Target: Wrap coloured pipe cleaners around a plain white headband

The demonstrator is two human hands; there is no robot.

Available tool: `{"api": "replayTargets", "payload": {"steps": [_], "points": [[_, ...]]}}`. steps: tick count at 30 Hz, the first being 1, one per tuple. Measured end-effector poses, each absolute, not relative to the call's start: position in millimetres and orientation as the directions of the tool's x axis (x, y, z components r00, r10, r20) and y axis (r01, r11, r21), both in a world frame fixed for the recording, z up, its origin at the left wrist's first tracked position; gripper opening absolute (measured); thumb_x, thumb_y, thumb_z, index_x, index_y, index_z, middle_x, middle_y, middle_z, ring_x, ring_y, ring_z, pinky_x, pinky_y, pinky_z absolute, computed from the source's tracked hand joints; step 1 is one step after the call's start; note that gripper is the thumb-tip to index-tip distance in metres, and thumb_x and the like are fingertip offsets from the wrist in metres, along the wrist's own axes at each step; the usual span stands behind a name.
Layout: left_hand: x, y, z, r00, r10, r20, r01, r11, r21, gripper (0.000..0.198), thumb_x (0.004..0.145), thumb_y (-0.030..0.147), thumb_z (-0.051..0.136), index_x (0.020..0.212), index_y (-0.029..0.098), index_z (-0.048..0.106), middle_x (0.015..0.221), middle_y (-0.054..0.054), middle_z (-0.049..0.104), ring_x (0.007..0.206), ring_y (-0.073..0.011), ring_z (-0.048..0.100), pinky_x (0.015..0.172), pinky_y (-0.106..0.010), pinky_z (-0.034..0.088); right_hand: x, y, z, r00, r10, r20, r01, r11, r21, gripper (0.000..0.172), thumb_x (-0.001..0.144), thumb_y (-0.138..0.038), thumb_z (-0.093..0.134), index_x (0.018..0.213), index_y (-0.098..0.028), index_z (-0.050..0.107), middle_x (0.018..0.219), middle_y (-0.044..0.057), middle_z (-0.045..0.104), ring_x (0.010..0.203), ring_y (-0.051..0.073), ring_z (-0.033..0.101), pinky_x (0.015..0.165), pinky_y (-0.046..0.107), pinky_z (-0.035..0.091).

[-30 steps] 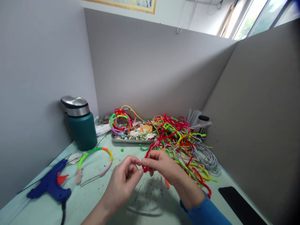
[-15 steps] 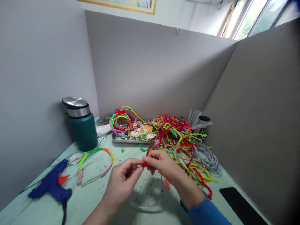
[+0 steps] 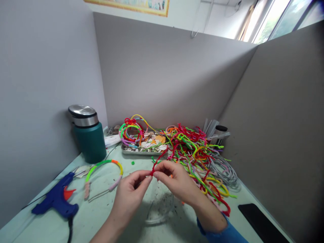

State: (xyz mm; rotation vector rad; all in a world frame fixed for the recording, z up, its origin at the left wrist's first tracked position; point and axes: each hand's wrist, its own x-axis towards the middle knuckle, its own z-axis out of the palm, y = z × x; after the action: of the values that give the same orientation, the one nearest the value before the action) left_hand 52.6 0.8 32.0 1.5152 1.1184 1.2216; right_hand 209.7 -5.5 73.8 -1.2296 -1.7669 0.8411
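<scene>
Both hands meet over the middle of the table, pinching a red pipe cleaner (image 3: pixel 159 158). Thumb and fingertips of my left hand (image 3: pixel 130 194) close on its lower end, where the red is bunched. My right hand (image 3: pixel 177 179) grips it right beside the left fingertips. From there the red strand rises up and to the right, toward the pile. Beneath my hands a clear ring-like piece (image 3: pixel 157 221) lies on the table; I cannot make out what it is. Left of my hands rests a headband (image 3: pixel 101 163) wrapped in green, orange, yellow, lilac and pink.
A blue glue gun (image 3: pixel 57 199) lies at the left, near a teal bottle (image 3: pixel 89 143). Behind stands a metal tray (image 3: pixel 141 153) of small pieces, with wrapped hoops (image 3: pixel 121 135) on it. A tangled pipe-cleaner pile (image 3: pixel 192 145), grey wire coils (image 3: pixel 233 175) and a black phone-like slab (image 3: pixel 260 222) occupy the right.
Both hands have shifted slightly left, with the right fingers drawn closer around the red pipe cleaner. Its free strand now leans more to the right.
</scene>
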Motion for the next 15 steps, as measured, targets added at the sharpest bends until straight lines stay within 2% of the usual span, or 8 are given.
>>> {"api": "replayTargets", "payload": {"steps": [11, 15], "points": [[50.6, 3.1, 34.9, 0.155, 0.972, 0.179, 0.101, -0.196, 0.975, 0.020, 0.073, 0.034, 0.063, 0.079, 0.016, 0.070, 0.074, -0.003, 0.069, 0.068, -0.0155, 0.059, 0.061, -0.023, 0.044, 207.3, -8.8, 74.5, -0.212, 0.934, 0.287, 0.489, 0.355, -0.796, 0.009, 0.081, -0.019, 0.055, 0.076, -0.016, 0.061, 0.067, -0.001, 0.059, 0.063, 0.011, 0.052, 0.056, 0.020, 0.037], [51.1, 2.4, 34.4, 0.159, 0.969, 0.188, 0.108, -0.206, 0.973, 0.020, 0.074, 0.034, 0.062, 0.078, 0.016, 0.070, 0.074, -0.003, 0.068, 0.069, -0.0154, 0.058, 0.062, -0.023, 0.044, 205.7, -7.6, 73.8, -0.202, 0.921, 0.333, 0.532, 0.388, -0.753, 0.009, 0.081, -0.019, 0.055, 0.075, -0.016, 0.062, 0.069, -0.001, 0.060, 0.065, 0.011, 0.053, 0.060, 0.021, 0.038]]}}
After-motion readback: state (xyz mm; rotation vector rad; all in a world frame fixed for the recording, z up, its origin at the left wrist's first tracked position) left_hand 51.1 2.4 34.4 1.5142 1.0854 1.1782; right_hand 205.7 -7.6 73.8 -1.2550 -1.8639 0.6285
